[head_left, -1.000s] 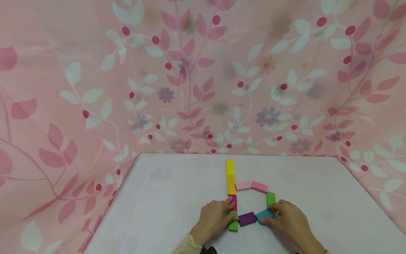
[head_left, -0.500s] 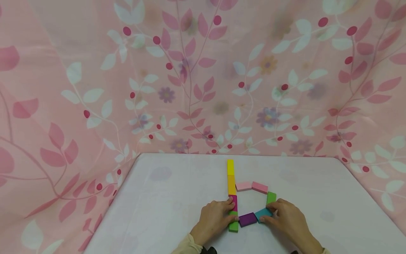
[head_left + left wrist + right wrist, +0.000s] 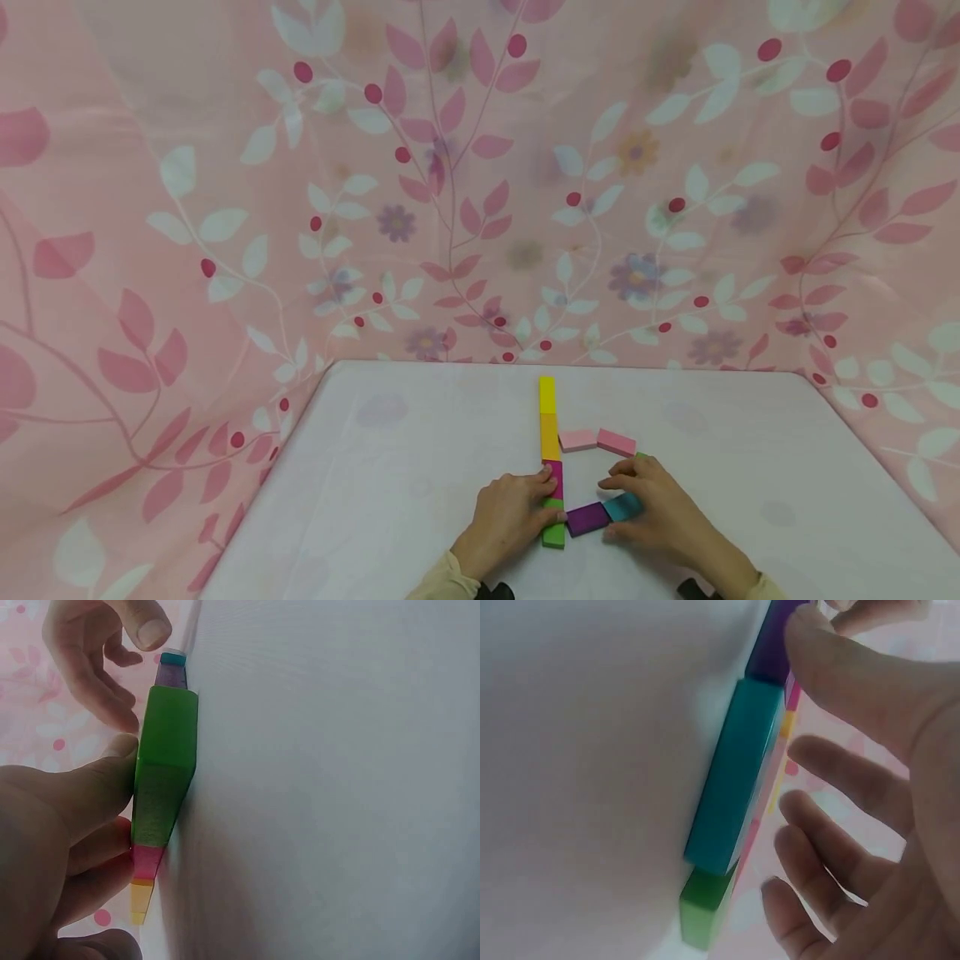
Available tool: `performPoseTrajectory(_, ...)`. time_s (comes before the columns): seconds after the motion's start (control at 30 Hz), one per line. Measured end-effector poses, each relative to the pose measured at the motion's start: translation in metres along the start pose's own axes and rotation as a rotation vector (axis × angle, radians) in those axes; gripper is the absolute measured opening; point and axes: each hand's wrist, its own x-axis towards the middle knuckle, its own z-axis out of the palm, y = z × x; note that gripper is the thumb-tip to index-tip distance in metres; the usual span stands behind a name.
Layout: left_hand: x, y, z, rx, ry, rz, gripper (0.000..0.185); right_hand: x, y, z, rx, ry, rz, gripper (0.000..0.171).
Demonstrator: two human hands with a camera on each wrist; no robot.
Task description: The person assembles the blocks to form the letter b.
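Currently the left hand [image 3: 510, 515] steadies the column of blocks, thumb and fingers pressed to the green block [image 3: 553, 533] and magenta block [image 3: 552, 479]. The right hand [image 3: 656, 512] hovers relaxed, grasping nothing, over the teal block [image 3: 621, 505] beside the purple block [image 3: 587, 518] on the desk [image 3: 390, 483]. Closing the loop seems next, calling for small nudges.

Matt, smooth faces are being shown by the teal block [image 3: 739, 776], the purple block [image 3: 586, 518] and the near green block [image 3: 166, 761]; a painted-wood or foam look is being given, exact material undetermined. The table [image 3: 420, 467] is being presented as smooth, pale, faintly sheened. The backdrop [image 3: 480, 183] is being read as thin printed cloth, creased, matt.
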Motion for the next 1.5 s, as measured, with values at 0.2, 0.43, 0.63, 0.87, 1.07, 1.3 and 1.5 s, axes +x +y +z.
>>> performPoseTrajectory(0.2,0.0017,0.0002,0.0010,-0.013,0.001,0.007,0.053,0.0059,-0.0048,0.0056,-0.026,-0.064,-0.034,0.037)
performPoseTrajectory(0.43,0.0007,-0.0006,0.0019,-0.009,-0.003,-0.001,0.053,0.0074,-0.0029,0.0102,-0.070,-0.064,-0.053,0.029)
performPoseTrajectory(0.63,0.0009,-0.0009,0.0013,-0.012,0.008,0.009,0.052,0.0097,-0.0006,0.0100,-0.080,-0.073,-0.057,0.033)
performPoseTrajectory(0.87,0.0009,-0.0007,0.0012,-0.003,0.003,0.010,0.052,0.0108,0.0003,0.0086,-0.074,-0.099,-0.060,0.035)
performPoseTrajectory(1.07,0.0009,-0.0011,0.0007,-0.001,-0.003,0.008,0.053,0.0105,0.0021,0.0073,-0.057,-0.105,-0.069,0.035)
performPoseTrajectory(1.3,0.0009,-0.0021,0.0001,0.000,0.004,0.019,0.052,0.0103,0.0036,0.0071,-0.045,-0.097,-0.083,0.029)
performPoseTrajectory(1.5,0.0015,-0.0015,0.0006,0.002,-0.002,0.014,0.053,0.0090,0.0044,0.0071,-0.048,-0.086,-0.104,0.027)
